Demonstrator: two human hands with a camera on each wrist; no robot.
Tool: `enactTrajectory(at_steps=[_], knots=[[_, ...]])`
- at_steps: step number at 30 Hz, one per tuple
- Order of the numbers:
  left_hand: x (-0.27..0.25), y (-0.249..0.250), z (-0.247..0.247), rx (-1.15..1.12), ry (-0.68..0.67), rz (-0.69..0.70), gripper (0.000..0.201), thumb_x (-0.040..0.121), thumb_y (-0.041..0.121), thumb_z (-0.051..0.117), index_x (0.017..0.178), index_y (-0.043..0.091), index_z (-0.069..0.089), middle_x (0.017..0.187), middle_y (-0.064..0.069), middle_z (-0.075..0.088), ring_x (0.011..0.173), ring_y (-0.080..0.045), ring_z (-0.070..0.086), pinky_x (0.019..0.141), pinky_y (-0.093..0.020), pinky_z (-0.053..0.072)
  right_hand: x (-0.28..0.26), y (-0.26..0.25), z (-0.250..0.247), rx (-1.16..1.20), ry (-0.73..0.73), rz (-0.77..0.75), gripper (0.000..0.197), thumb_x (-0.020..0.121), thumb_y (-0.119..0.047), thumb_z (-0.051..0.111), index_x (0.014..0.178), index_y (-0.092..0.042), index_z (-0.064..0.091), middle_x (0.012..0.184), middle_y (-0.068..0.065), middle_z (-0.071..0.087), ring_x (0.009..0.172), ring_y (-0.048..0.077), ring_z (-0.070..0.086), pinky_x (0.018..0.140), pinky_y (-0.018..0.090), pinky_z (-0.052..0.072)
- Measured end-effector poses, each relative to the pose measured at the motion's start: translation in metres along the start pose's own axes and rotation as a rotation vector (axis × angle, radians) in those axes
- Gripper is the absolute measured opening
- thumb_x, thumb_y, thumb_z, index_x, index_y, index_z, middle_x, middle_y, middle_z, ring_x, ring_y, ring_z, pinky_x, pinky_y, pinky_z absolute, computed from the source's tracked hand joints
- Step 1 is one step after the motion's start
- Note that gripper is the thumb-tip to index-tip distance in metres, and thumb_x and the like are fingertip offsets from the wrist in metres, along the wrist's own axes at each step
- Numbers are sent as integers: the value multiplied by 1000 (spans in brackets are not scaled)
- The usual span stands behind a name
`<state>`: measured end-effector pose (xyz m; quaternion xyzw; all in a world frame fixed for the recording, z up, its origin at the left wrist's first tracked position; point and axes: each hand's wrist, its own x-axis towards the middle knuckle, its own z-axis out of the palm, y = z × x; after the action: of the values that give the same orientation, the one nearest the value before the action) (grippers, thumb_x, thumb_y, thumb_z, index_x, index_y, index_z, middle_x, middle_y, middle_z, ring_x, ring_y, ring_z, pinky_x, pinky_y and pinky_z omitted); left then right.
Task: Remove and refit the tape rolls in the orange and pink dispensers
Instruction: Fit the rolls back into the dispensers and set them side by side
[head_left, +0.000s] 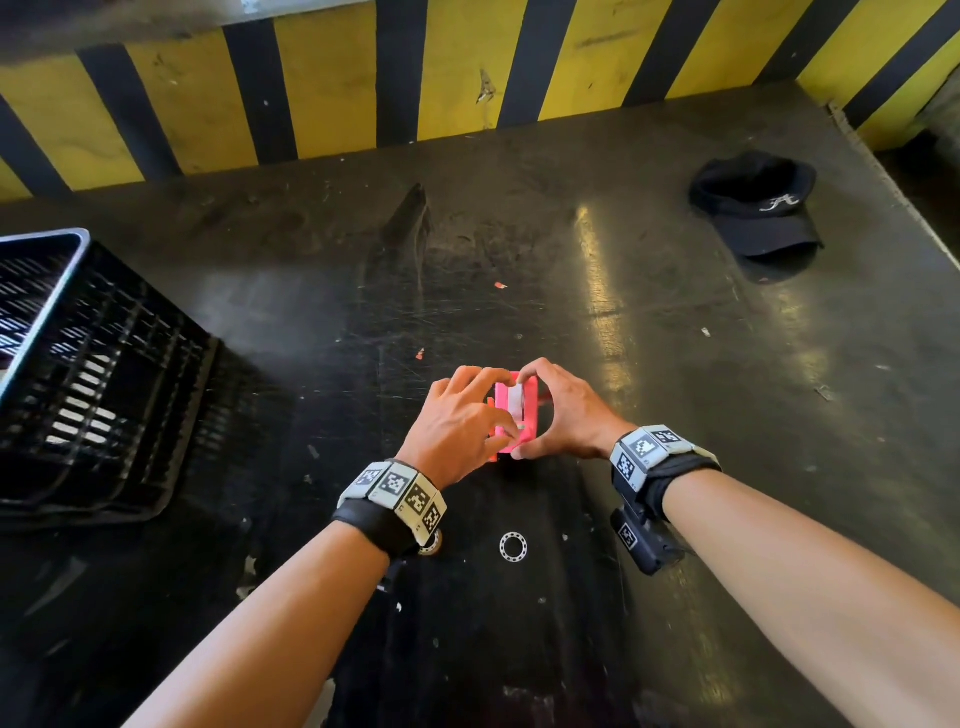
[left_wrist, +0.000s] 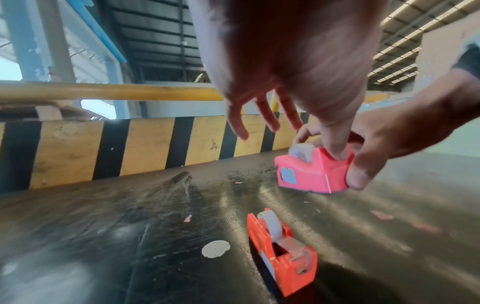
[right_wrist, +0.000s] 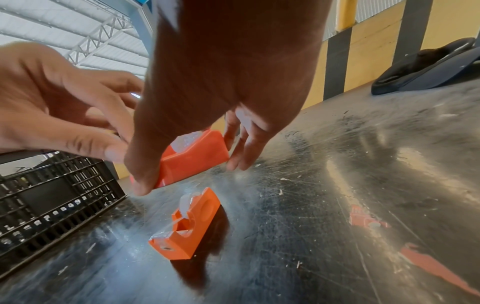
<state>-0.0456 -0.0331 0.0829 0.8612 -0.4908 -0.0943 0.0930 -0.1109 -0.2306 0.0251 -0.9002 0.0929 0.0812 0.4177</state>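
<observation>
The pink dispenser stands on the dark table with a white tape roll in its top slot. My right hand grips it from the right, thumb at the near end and index finger curled over the far end. My left hand hovers over its left side; the thumb presses on its top and the other fingers are spread in the air. The orange dispenser, with its own roll, lies free just left of the pink one, mostly hidden under my left hand in the head view.
A black slotted crate stands at the left. A black cap lies at the far right near the table edge. A small thin ring lies between my wrists. A yellow-and-black striped wall closes the back.
</observation>
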Motion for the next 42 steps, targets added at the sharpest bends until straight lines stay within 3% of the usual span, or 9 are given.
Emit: enactTrajectory(at_steps=[4, 9, 13, 18, 26, 30, 34, 37, 42], knots=[[-2, 2, 3, 11, 18, 16, 21, 91, 35, 65, 103, 40, 82, 158, 1, 45, 142, -27, 40, 111, -52, 40, 0, 1, -6, -6, 36, -3, 90, 49, -39, 102, 120, -35, 46, 120, -6, 57, 107, 14, 60, 89, 29, 49], [0, -20, -2, -243, 133, -168, 29, 86, 6, 62, 92, 26, 82, 136, 2, 61, 127, -21, 55, 103, -42, 51, -4, 8, -10, -94, 1, 11, 94, 53, -35, 101, 125, -32, 41, 128, -4, 51, 114, 20, 59, 93, 39, 52], [-6, -43, 3, -254, -66, -269, 22, 90, 14, 63, 103, 29, 74, 118, 4, 66, 112, -17, 61, 95, -36, 54, -3, 13, -3, -161, -7, 46, 91, 59, -30, 96, 127, -31, 35, 132, -2, 47, 113, 23, 56, 86, 36, 49], [-29, -65, 33, -355, -247, -463, 18, 83, 23, 66, 82, 41, 63, 96, 14, 70, 92, -12, 69, 91, -41, 61, 4, 20, 18, -205, -68, 108, 90, 57, -31, 94, 120, -41, 31, 137, -4, 44, 115, 31, 60, 93, 53, 56], [-68, -84, 74, -465, -309, -608, 13, 83, 25, 68, 84, 37, 65, 90, 14, 72, 88, -11, 71, 91, -40, 61, 4, 23, 33, -279, -83, 261, 90, 62, -37, 91, 125, -43, 28, 144, -5, 49, 129, 33, 57, 99, 69, 47], [-78, -87, 78, -508, -359, -609, 16, 84, 33, 77, 94, 35, 65, 94, 11, 72, 89, -9, 71, 93, -40, 61, -6, 18, 39, -346, -87, 268, 115, 62, -46, 94, 147, -39, 17, 171, -2, 9, 153, 38, 30, 110, 77, 34], [-93, -82, 81, -474, -452, -573, 43, 70, 48, 88, 102, 33, 64, 98, 10, 70, 90, -10, 70, 92, -39, 61, -37, 0, 58, -512, 147, -116, 63, 74, -50, 73, 123, -16, 53, 130, 10, 52, 117, 33, 56, 97, 54, 50], [-104, -71, 84, -393, -517, -510, 61, 63, 48, 92, 113, 33, 59, 107, 9, 64, 96, -12, 66, 94, -38, 58, -58, -11, 77, -536, -68, -297, 38, 80, -45, 71, 105, -21, 57, 100, -1, 58, 90, 23, 59, 85, 45, 52], [-127, -58, 94, -321, -386, -477, 55, 74, 34, 88, 119, 31, 56, 115, 4, 59, 105, -18, 65, 93, -38, 58, -82, -20, 102, -630, -447, -87, 62, 80, -45, 81, 130, -27, 48, 127, 0, 47, 110, 21, 52, 93, 41, 50]])
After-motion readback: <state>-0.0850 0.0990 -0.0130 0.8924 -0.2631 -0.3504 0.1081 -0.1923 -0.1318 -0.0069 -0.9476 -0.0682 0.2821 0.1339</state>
